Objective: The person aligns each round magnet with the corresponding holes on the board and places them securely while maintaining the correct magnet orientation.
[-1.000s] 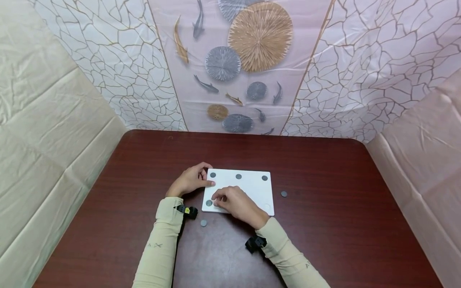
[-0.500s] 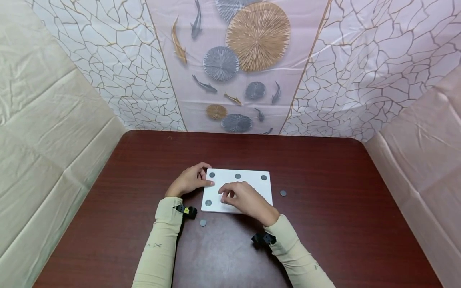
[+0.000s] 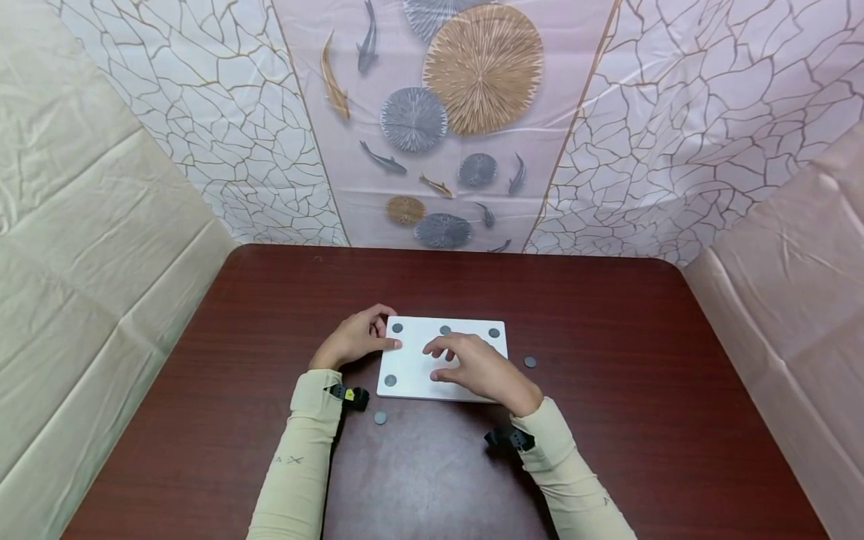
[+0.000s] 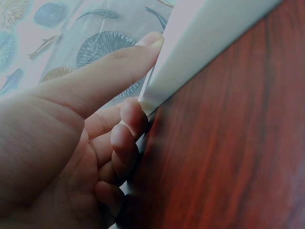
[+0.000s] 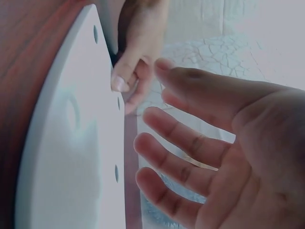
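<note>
A white rectangular board (image 3: 418, 367) lies on the table, dark grey round discs on its face. Along its left edge my left hand (image 3: 355, 337) grips it, with the thumb (image 4: 119, 64) over the top face and the fingertips at the side. Above the board's right half hovers my right hand (image 3: 482, 367), fingers parted and nothing held; in the right wrist view its palm and fingers (image 5: 167, 157) are apart from the board. One disc (image 3: 391, 381) sits at the near left corner, others along the far edge. My right hand covers the board's near right part in the head view.
A loose grey disc (image 3: 381, 418) lies on the brown table (image 3: 607, 420) in front of the board, and another loose disc (image 3: 529, 362) lies to its right. Patterned cloth (image 3: 493, 75) hangs behind the table, with plain cloth at both sides.
My right hand has moved right and slightly away from me, from beside the near left disc, and its fingers have spread apart. The left hand and board are nearly still.
</note>
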A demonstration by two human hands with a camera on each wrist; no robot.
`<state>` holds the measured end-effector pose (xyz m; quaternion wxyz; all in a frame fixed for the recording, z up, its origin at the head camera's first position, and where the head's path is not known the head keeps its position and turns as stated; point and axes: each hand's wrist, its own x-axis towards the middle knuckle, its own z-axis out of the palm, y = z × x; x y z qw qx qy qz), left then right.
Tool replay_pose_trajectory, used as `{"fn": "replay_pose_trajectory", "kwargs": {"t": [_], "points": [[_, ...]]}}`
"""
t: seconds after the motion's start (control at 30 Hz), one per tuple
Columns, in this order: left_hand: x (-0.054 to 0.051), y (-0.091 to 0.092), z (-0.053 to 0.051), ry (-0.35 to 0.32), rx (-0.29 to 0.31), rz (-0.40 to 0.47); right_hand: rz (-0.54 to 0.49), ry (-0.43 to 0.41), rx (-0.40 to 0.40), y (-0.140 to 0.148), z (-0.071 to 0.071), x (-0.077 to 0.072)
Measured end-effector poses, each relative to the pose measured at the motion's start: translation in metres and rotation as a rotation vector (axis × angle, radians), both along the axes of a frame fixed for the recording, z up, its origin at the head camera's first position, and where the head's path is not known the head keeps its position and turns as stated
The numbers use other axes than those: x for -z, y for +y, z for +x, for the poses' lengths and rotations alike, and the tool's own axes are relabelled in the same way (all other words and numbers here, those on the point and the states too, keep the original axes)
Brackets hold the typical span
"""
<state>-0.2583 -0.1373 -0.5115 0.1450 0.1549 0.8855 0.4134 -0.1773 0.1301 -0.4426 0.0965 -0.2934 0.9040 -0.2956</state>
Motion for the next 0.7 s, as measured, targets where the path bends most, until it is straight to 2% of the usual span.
{"fn": "replay_pose_trajectory", "kwargs": {"t": [0.4,0.7], "points": [[0.001,-0.001,0.001,-0.004,-0.003,0.031,0.008,-0.016,0.004,0.02,-0.002,-0.008],[0.001,-0.002,0.001,-0.001,0.015,0.029,-0.054,-0.005,0.047,0.038,-0.001,-0.015]]}}
